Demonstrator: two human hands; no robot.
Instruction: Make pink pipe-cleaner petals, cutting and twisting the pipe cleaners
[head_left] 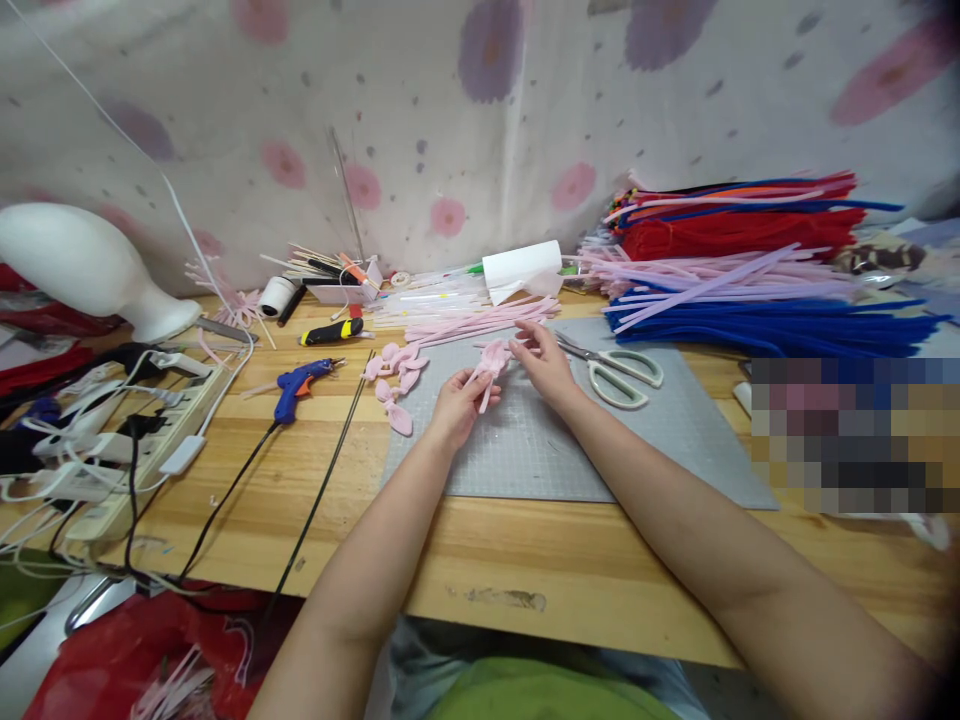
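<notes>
My left hand [459,408] is closed around a pink pipe-cleaner flower [491,362], with a stem end pointing down past the fingers. Just right of the flower is my right hand [547,365], fingers bent and slightly apart; whether a fingertip touches the flower's edge I cannot tell. Both hands are above a grey cutting mat [525,470]. Several shaped pink pipe-cleaner pieces [397,385] lie by the mat's left edge. Scissors [619,372] with pale green handles rest on the mat behind my right forearm.
At left are a blue glue gun [294,388], a yellow-black utility knife [331,332], a cabled power strip [150,450] and a white foam head [82,265]. Pink pipe cleaners [480,318] and a white roll [523,268] lie behind; blue pipe cleaners [765,322] are stacked right.
</notes>
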